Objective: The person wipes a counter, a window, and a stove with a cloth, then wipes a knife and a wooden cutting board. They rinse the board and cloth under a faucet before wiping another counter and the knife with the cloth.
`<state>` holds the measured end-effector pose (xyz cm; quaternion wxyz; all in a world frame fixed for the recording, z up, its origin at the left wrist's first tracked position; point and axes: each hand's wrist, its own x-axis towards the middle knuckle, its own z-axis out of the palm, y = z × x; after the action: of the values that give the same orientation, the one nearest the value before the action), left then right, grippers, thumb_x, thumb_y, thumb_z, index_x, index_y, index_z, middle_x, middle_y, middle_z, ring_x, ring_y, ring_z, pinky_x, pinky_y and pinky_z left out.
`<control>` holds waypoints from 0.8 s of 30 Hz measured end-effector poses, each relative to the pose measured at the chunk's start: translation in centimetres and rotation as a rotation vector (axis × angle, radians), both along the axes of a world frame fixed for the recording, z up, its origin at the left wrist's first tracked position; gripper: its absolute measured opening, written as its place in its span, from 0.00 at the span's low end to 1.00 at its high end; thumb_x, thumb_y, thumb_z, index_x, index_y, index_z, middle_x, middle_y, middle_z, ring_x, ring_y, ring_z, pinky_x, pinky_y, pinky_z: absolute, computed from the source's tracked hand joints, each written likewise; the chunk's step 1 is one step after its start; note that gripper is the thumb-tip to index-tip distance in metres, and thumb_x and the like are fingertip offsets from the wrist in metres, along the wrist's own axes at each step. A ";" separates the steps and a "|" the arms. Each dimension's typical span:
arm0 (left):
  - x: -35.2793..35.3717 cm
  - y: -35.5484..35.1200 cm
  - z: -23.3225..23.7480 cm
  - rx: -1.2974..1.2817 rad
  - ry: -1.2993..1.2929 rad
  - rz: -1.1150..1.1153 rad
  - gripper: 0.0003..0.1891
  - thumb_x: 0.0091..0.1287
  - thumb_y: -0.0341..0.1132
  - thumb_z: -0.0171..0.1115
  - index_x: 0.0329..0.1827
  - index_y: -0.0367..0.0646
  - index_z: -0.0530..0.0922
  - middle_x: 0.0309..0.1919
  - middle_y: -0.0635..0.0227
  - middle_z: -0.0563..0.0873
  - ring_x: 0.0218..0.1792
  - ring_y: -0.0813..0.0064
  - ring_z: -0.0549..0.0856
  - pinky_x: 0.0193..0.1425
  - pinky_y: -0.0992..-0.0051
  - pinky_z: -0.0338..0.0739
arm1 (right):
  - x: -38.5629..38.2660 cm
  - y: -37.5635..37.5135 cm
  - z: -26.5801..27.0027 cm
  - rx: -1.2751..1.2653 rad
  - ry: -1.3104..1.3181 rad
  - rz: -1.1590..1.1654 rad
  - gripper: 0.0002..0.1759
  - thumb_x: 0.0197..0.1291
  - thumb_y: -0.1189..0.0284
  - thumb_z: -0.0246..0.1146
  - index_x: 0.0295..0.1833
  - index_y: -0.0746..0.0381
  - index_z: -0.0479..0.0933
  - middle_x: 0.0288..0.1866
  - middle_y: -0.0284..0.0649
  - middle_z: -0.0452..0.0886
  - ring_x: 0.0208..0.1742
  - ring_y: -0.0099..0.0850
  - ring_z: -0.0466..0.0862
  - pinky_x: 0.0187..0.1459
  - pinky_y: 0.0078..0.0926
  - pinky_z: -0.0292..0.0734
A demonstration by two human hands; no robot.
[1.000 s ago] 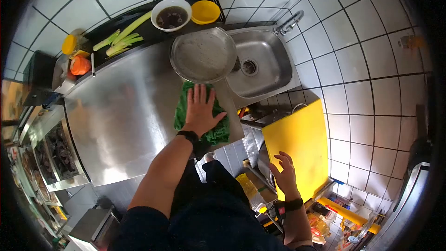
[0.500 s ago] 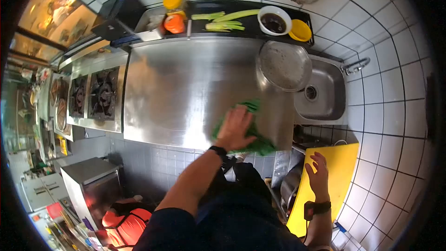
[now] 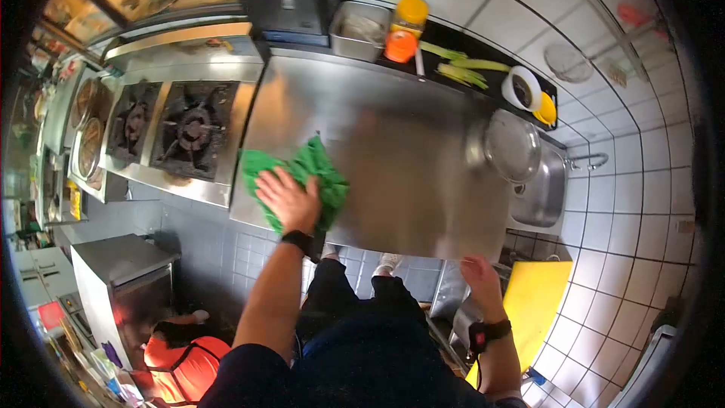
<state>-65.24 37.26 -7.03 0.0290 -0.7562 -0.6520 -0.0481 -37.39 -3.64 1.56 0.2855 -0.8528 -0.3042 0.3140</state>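
Observation:
My left hand (image 3: pixel 287 196) lies flat with fingers spread on a crumpled green cloth (image 3: pixel 329 181), pressing it on the left part of the steel counter (image 3: pixel 393 151). The cloth sticks out on both sides of the hand and reaches near the counter's front edge. My right hand (image 3: pixel 482 283) is by the front right edge of the counter, near the yellow board (image 3: pixel 532 298). Its fingers are apart and nothing shows in it. Both wrists wear dark bands.
A stove (image 3: pixel 195 130) adjoins the counter's left side. A round metal pan (image 3: pixel 513 147) stands by the sink (image 3: pixel 545 193). Behind are a metal tray (image 3: pixel 361 29), orange-lidded jar (image 3: pixel 401 46), green stalks (image 3: pixel 462 74) and white bowl (image 3: pixel 521 89). A person in orange (image 3: pixel 185 366) is at lower left.
My left hand and the green cloth have moved left across the counter. My right hand has moved left, nearer the counter's edge. The view has shifted towards the stove.

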 end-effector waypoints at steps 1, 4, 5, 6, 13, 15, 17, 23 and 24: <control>0.5 -1.3 1.2 -0.059 -0.044 -0.127 0.47 0.72 0.65 0.53 0.78 0.30 0.62 0.78 0.31 0.59 0.80 0.32 0.53 0.82 0.37 0.42 | -2.0 3.9 0.7 -0.003 0.098 0.020 0.17 0.69 0.77 0.65 0.62 0.61 0.78 0.55 0.39 0.85 0.56 0.27 0.84 0.60 0.27 0.80; 0.6 -4.0 2.7 -0.233 -0.133 -0.425 0.47 0.71 0.65 0.55 0.79 0.32 0.60 0.79 0.32 0.55 0.81 0.31 0.49 0.82 0.37 0.39 | -7.6 14.0 -0.7 0.117 0.133 0.188 0.17 0.70 0.74 0.66 0.63 0.60 0.79 0.56 0.43 0.86 0.57 0.30 0.86 0.59 0.28 0.81; 0.0 -4.1 2.8 -0.217 -0.197 -0.474 0.47 0.67 0.64 0.58 0.77 0.32 0.65 0.78 0.34 0.59 0.80 0.33 0.53 0.81 0.36 0.41 | -9.6 18.0 -0.2 0.182 0.067 0.301 0.19 0.69 0.73 0.66 0.64 0.61 0.79 0.58 0.45 0.85 0.59 0.34 0.85 0.61 0.30 0.80; -0.7 -3.8 2.8 -0.254 -0.211 -0.515 0.45 0.71 0.63 0.55 0.80 0.34 0.62 0.79 0.34 0.56 0.81 0.34 0.51 0.82 0.38 0.41 | -11.4 21.5 0.4 0.246 0.002 0.413 0.21 0.68 0.72 0.67 0.66 0.61 0.78 0.60 0.47 0.84 0.61 0.38 0.85 0.63 0.33 0.79; -8.8 -0.6 2.2 -0.221 -0.291 -0.387 0.41 0.72 0.57 0.59 0.79 0.37 0.63 0.80 0.38 0.58 0.81 0.39 0.55 0.83 0.46 0.47 | -15.7 31.7 -4.5 0.199 -0.451 0.827 0.30 0.62 0.68 0.71 0.69 0.61 0.76 0.78 0.51 0.67 0.75 0.51 0.69 0.74 0.46 0.68; -10.9 -0.5 2.6 -0.224 -0.276 -0.336 0.42 0.70 0.56 0.62 0.79 0.37 0.63 0.80 0.39 0.58 0.81 0.40 0.56 0.83 0.48 0.50 | -16.2 31.9 -3.9 0.105 -0.388 0.731 0.33 0.60 0.66 0.73 0.70 0.63 0.75 0.80 0.53 0.62 0.76 0.54 0.66 0.74 0.47 0.66; -12.0 -1.0 3.3 -0.284 -0.265 -0.281 0.43 0.69 0.57 0.62 0.80 0.38 0.63 0.80 0.40 0.58 0.81 0.40 0.56 0.83 0.48 0.51 | -16.5 31.6 -3.5 0.079 -0.354 0.708 0.36 0.58 0.65 0.75 0.71 0.64 0.73 0.80 0.55 0.61 0.78 0.55 0.64 0.75 0.49 0.64; -11.1 -2.5 4.3 -0.432 -0.198 -0.173 0.36 0.65 0.50 0.70 0.73 0.39 0.71 0.69 0.50 0.72 0.68 0.49 0.72 0.67 0.50 0.72 | -16.9 31.8 -1.9 0.165 -0.456 0.718 0.30 0.62 0.66 0.70 0.67 0.67 0.75 0.74 0.56 0.69 0.73 0.57 0.69 0.72 0.52 0.66; -10.8 -2.6 4.9 -0.462 -0.240 -0.150 0.38 0.64 0.49 0.71 0.74 0.40 0.69 0.69 0.49 0.71 0.69 0.48 0.71 0.66 0.51 0.73 | -17.3 32.0 -1.5 0.237 -0.486 0.722 0.26 0.64 0.66 0.68 0.64 0.68 0.77 0.70 0.56 0.73 0.69 0.56 0.73 0.70 0.52 0.69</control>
<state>-76.07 34.68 -2.16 -0.2254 -0.7779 -0.5864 0.0107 -54.65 28.40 0.04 0.1740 -0.7025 -0.6742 0.1471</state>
